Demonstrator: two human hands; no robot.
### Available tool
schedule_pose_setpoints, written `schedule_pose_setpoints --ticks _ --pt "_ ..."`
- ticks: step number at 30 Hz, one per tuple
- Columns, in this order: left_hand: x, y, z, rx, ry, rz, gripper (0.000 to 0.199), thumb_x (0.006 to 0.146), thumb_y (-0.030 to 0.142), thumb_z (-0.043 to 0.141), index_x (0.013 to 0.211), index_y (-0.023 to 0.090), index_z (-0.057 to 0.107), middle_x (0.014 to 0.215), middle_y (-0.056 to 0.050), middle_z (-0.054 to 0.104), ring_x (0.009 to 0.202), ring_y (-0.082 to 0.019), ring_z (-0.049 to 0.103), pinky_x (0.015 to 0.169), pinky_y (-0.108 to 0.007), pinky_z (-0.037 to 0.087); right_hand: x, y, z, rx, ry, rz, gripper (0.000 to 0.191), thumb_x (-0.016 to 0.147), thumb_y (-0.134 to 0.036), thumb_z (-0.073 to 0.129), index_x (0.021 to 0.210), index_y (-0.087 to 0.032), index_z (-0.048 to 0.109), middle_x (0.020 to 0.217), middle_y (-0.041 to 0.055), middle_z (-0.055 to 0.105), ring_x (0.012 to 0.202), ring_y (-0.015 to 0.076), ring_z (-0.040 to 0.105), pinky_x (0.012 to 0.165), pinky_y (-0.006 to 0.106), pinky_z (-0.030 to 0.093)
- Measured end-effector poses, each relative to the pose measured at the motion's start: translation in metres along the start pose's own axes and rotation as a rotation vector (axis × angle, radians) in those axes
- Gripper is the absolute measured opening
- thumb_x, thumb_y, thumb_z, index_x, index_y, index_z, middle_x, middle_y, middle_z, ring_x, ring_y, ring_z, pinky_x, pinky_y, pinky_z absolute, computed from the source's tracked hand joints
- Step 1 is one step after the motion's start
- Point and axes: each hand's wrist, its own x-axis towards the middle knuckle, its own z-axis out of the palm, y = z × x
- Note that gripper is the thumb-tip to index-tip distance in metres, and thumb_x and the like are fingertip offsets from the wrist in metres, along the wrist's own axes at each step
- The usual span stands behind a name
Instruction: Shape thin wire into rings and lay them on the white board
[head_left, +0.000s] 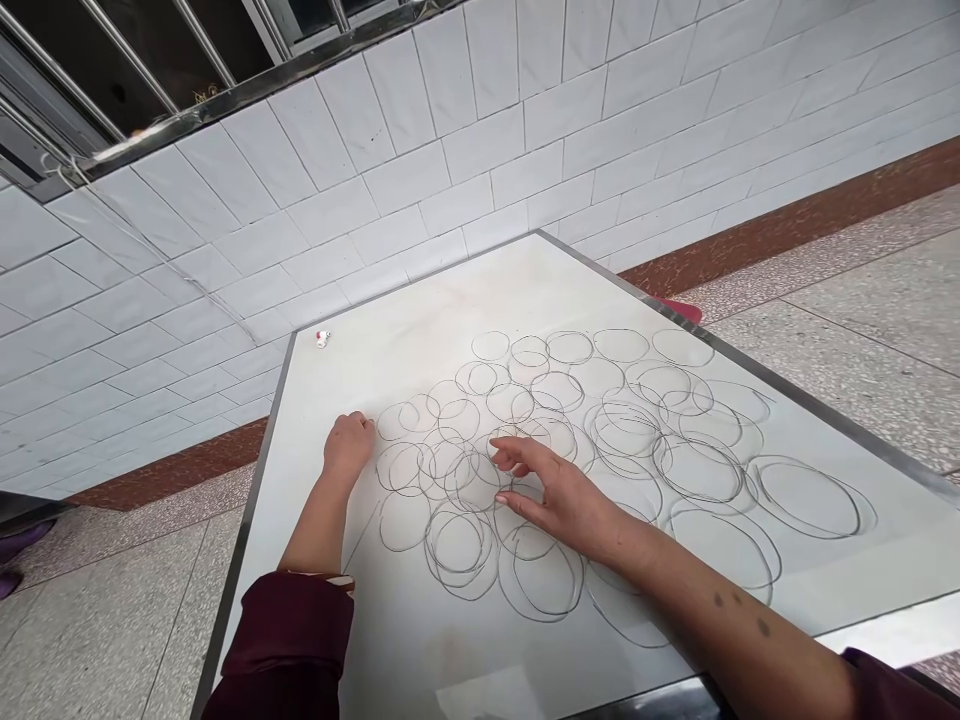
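Right hand (536, 485) held with fingers parted over wire rings (658, 445); left hand (350, 440) curled near surface (420, 345)'s left edge, pinch hidden.

Two hands (551, 490), dozens of thin rings (658, 450), one table (420, 340)

I see both forearms bare. Left arm (319, 535): rises from lower left, reaching away from me, left wrist (341, 482) nearly straight. Left hand (350, 442): back uppermost, fingers curled into a loose fist, tips mostly hidden from me. Right arm (712, 590): slants in from lower right, three dark spots on the forearm. Right hand (551, 490): half open, pointing leftward, thumb (519, 504) apart from the gently bent index finger (517, 446). I note the two hands well apart.
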Motion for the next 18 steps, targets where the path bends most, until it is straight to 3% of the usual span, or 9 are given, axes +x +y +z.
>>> schedule_pose_setpoints --ticks 6,9,11,14,18 --pt "-0.004 -0.018 -0.007 -0.174 -0.038 0.017 0.037 0.094 0.035 0.062 0.126 0.018 0.059 0.126 -0.011 0.062 0.104 -0.024 0.064 0.086 -0.046 0.056 0.001 0.001 0.001 -0.008 0.004 -0.003 0.051 0.090 -0.029 0.059 0.138 -0.030 0.043 0.114 0.0065 0.066 0.095 0.0212 0.066 0.076 0.041 0.062" --pt "-0.022 -0.035 -0.021 -0.236 -0.010 0.034 0.027 0.094 0.035 0.058 0.112 0.016 0.065 0.113 -0.010 0.067 0.094 -0.022 0.067 0.080 -0.039 0.057 0.001 0.001 0.001 -0.015 0.002 0.010 0.047 0.091 -0.030 0.057 0.136 -0.030 0.045 0.113 0.0066 0.066 0.094 0.0207 0.066 0.073 0.039 0.061" --pt "-0.045 -0.051 -0.034 -0.233 0.033 0.027 0.021 0.091 0.034 0.056 0.100 0.017 0.066 0.102 -0.008 0.069 0.090 -0.021 0.068 0.076 -0.034 0.056 0.001 0.000 -0.001 -0.021 0.003 0.015 0.044 0.092 -0.031 0.055 0.135 -0.029 0.047 0.112 0.0065 0.067 0.093 0.0203 0.066 0.071 0.037 0.061" --pt "-0.091 -0.081 -0.047 -0.174 0.096 0.004 0.025 0.084 0.037 0.060 0.103 0.021 0.064 0.099 -0.005 0.070 0.090 -0.023 0.068 0.077 -0.035 0.053 0.000 -0.001 -0.002 -0.039 0.008 0.011 0.041 0.093 -0.033 0.055 0.133 -0.028 0.050 0.111 0.0061 0.069 0.091 0.0198 0.067 0.072 0.036 0.061" --pt "-0.159 -0.121 -0.041 -0.081 0.147 -0.066 0.032 0.081 0.038 0.059 0.109 0.023 0.061 0.092 -0.004 0.073 0.089 -0.024 0.069 0.079 -0.036 0.051 -0.003 -0.007 -0.004 -0.057 -0.003 -0.011 0.031 0.095 -0.032 0.056 0.125 -0.026 0.058 0.103 0.0045 0.072 0.092 0.0196 0.070 0.072 0.032 0.061"
